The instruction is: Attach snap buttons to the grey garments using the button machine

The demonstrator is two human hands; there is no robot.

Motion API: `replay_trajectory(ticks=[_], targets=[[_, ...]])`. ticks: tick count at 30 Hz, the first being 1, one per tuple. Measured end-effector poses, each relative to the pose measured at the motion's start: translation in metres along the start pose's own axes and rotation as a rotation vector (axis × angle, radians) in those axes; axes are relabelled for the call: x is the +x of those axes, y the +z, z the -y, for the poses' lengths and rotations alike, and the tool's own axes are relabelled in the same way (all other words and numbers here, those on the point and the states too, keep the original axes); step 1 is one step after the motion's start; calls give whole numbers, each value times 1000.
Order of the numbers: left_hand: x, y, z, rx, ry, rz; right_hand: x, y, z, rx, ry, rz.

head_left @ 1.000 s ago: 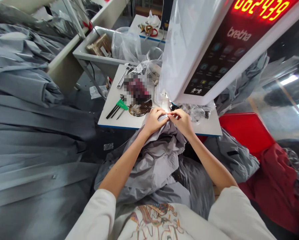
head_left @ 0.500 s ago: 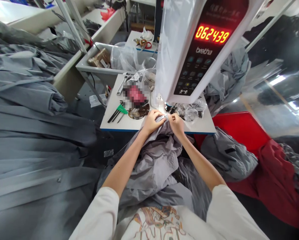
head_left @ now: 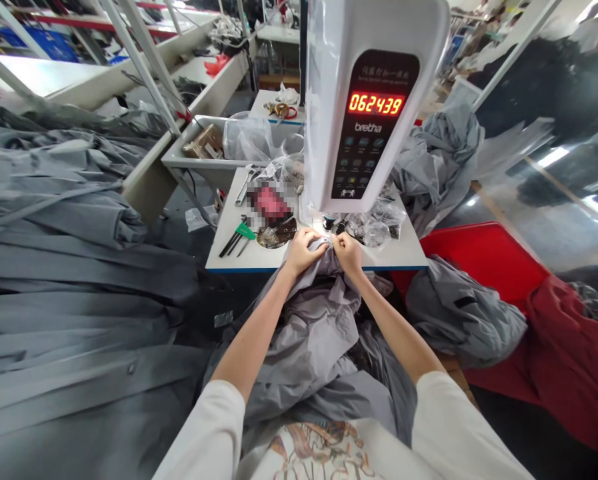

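Head view, live: left hand (head_left: pixel 300 252) and right hand (head_left: pixel 348 254) pinch the gathered pale grey garment (head_left: pixel 313 333) firmly, right at the white bretha machine (head_left: pixel 359 153), with heaped grey garments (head_left: pixel 63 267) still waiting alongside.

1. The one view sits on my head, facing forward and down.
2. It looks from above and behind my left grip (head_left: pixel 303 252) and my right grip (head_left: pixel 349 255), fairly close to both.
3. The table (head_left: pixel 403 257) lies just beyond my grips; my shirt front (head_left: pixel 319 453) shows below them.

Bright overhead light, warped wide-angle edges.
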State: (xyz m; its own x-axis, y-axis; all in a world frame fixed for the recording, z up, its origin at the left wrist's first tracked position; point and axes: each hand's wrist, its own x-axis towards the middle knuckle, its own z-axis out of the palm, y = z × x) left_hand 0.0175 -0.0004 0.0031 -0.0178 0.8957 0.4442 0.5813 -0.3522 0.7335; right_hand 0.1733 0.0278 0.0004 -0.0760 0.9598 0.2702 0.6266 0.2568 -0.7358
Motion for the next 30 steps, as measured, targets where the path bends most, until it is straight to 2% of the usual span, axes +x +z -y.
replay_trajectory(ticks=[6,12,17,19,21,24,26,30], targets=[[1,1,3,8,-4,11,-2,0,-1,31,4,15],[0,1,-1,-23,-23,10,-3,-5,4,-31,10,32],[-1,-1,-3,-34,-21,43,-13,-21,2,-22,-41,157],[-1,-6,-4,-39,-77,66,-18,-29,0,-47,-97,215],[1,-14,-6,-39,-218,126,-21,-36,-2,-39,-114,247],[8,-29,-11,-43,-383,251,-17,-42,-1,118,-88,254],[13,-36,-15,-83,-363,291,-10,-42,3,289,-34,226],[16,-43,-24,-242,-279,183,-1,-42,15,570,117,194]])
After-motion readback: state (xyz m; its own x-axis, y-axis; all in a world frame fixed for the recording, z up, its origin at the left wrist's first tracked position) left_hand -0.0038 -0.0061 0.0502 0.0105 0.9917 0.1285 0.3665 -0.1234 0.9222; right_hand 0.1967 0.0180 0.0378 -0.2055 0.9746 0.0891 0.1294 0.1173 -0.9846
